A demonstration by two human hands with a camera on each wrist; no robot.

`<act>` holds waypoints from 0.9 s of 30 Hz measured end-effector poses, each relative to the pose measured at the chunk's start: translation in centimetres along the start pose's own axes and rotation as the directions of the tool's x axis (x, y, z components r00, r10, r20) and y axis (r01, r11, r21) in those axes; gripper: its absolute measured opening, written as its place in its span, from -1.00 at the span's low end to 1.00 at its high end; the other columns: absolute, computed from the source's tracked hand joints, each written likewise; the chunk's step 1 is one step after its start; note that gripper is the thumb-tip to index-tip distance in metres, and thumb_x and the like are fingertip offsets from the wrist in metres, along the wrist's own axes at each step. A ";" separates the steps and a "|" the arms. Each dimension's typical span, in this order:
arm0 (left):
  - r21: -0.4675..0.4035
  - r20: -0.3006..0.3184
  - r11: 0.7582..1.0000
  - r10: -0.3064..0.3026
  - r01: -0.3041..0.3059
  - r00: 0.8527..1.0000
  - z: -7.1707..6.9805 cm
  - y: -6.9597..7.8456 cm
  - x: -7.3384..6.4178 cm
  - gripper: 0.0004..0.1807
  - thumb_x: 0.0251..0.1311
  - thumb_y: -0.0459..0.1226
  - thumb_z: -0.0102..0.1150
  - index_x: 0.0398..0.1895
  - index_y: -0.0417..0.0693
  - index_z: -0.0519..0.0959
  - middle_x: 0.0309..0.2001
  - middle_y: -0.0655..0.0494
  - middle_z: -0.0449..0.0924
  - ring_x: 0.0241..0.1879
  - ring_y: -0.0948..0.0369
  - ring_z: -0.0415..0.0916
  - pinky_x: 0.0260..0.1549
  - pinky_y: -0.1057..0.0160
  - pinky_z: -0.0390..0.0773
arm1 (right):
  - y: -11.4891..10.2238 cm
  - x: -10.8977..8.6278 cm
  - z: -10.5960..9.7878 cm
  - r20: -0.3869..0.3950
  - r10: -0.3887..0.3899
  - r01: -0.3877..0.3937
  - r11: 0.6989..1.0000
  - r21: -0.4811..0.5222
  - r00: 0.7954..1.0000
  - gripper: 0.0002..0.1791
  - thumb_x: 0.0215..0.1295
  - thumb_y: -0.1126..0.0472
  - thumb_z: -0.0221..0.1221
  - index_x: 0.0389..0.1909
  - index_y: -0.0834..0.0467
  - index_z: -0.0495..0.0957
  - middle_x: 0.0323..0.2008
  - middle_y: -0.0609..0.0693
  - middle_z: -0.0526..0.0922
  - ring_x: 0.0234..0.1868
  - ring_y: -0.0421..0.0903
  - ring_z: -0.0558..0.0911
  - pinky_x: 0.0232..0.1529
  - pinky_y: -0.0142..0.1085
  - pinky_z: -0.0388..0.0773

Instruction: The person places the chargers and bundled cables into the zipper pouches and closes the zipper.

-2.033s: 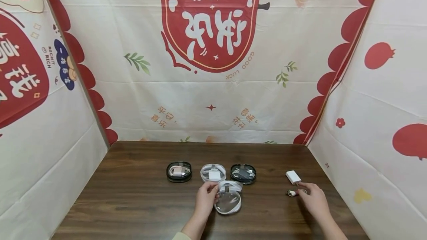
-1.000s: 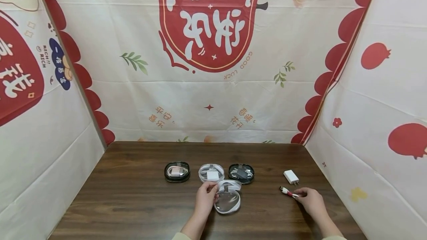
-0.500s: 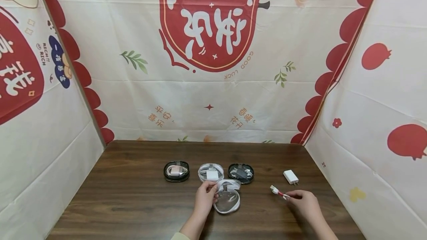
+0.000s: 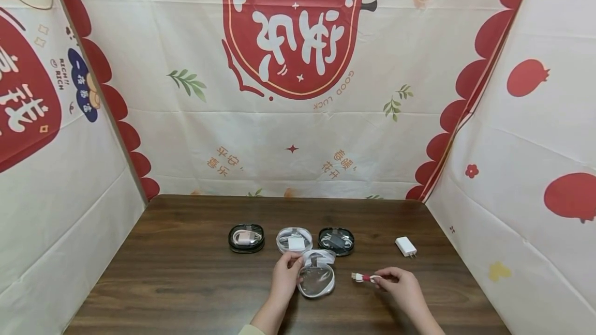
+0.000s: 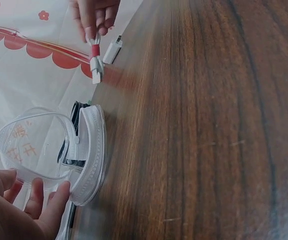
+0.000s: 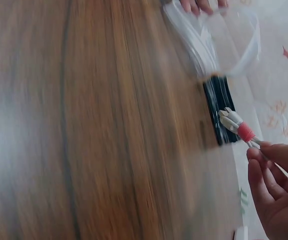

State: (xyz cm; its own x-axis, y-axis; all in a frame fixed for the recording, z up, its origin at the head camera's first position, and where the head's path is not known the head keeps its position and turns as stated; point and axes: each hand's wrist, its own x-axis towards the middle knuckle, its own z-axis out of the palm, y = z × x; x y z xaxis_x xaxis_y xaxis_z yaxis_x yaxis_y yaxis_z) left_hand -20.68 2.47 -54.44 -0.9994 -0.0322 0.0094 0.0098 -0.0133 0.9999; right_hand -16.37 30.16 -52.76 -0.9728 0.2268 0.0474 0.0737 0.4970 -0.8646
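Note:
My left hand (image 4: 285, 274) holds the edge of a clear zip case (image 4: 317, 280) with white trim; its transparent lid stands open in the left wrist view. Between the thumb and fingers of my right hand (image 4: 399, 284) is a bundled white charging cable (image 4: 365, 277), wrapped with a red band. It is held above the table, to the right of the case. The cable's plug end points toward the case. In the right wrist view the pinched cable (image 6: 245, 131) overlaps a black-trimmed case.
Behind the open case stand a white-trimmed case (image 4: 295, 242) with a white charger in it, a black-trimmed case (image 4: 336, 242) and another black-trimmed case (image 4: 246, 238) with a pink charger. A white charger plug (image 4: 406, 247) lies at the right of the wooden table (image 4: 186, 283).
My right hand has picked up the white cable beside the charger plug and carried it left toward the open case. My left hand stays at the case.

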 end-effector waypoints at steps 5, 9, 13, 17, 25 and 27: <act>0.002 -0.003 1.000 0.000 0.000 1.000 0.0 0.0 -0.1 -0.91 0.29 -0.38 0.17 -0.23 -0.26 0.60 -0.40 0.08 0.54 -0.37 0.12 0.49 -0.49 0.09 0.66 | -1.0 -0.6 1.7 -0.013 -0.066 0.067 0.993 0.094 0.998 -0.91 0.11 0.49 0.31 -0.34 0.35 0.69 -0.48 0.06 0.67 -0.49 -0.12 0.67 -0.43 -0.40 0.60; 0.003 -0.008 1.000 -0.003 0.003 1.000 0.0 0.0 -0.2 -0.90 0.29 -0.37 0.17 -0.22 -0.26 0.59 -0.39 0.06 0.54 -0.36 0.11 0.50 -0.49 0.10 0.66 | -1.5 -0.8 3.1 -0.025 -0.158 0.160 0.970 0.184 0.987 -0.89 0.11 0.58 0.25 -0.34 0.40 0.67 -0.45 0.10 0.62 -0.49 -0.14 0.67 -0.44 -0.34 0.63; 0.005 -0.014 1.000 -0.002 0.002 1.000 0.0 0.0 -0.3 -0.91 0.29 -0.38 0.17 -0.23 -0.25 0.59 -0.40 0.06 0.53 -0.38 0.12 0.49 -0.51 0.12 0.66 | -1.8 -0.8 4.2 -0.048 -0.177 0.183 0.955 0.233 0.983 -0.87 0.13 0.61 0.21 -0.33 0.42 0.66 -0.44 0.14 0.61 -0.48 -0.16 0.67 -0.43 -0.31 0.65; 0.002 -0.009 1.000 -0.002 0.002 1.000 0.1 0.1 -0.4 -0.91 0.29 -0.38 0.16 -0.22 -0.26 0.59 -0.41 0.08 0.52 -0.40 0.12 0.49 -0.51 0.10 0.66 | -2.1 -0.6 5.0 -0.065 -0.162 0.173 0.953 0.248 0.985 -0.89 0.17 0.56 0.23 -0.29 0.42 0.67 -0.40 0.18 0.63 -0.47 -0.17 0.67 -0.42 -0.33 0.65; -0.010 0.011 1.000 -0.003 0.003 1.000 0.3 0.1 -0.7 -0.90 0.30 -0.38 0.15 -0.21 -0.28 0.58 -0.41 0.06 0.53 -0.37 0.09 0.51 -0.50 0.05 0.66 | -2.5 -0.3 7.6 0.011 -0.130 0.124 0.961 0.246 0.991 -0.89 0.16 0.54 0.24 -0.29 0.44 0.67 -0.38 0.16 0.63 -0.46 -0.14 0.66 -0.41 -0.34 0.63; -0.015 0.017 1.000 -0.003 0.004 1.000 0.4 0.1 -0.7 -0.89 0.30 -0.38 0.15 -0.21 -0.28 0.58 -0.40 0.06 0.53 -0.35 0.08 0.51 -0.50 0.05 0.66 | -2.4 -0.1 8.2 0.007 -0.151 0.146 0.964 0.223 0.989 -0.90 0.14 0.54 0.25 -0.32 0.41 0.68 -0.40 0.14 0.62 -0.47 -0.18 0.63 -0.43 -0.38 0.61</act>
State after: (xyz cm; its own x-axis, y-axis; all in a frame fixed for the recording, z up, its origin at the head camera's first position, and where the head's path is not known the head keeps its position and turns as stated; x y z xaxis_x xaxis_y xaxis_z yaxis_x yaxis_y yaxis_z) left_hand -19.96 2.86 -54.37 -0.9999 -0.0149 0.0063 0.0068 -0.0284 0.9996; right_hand -18.21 22.07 -54.81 -0.9744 0.1430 0.1738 -0.1196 0.3251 -0.9381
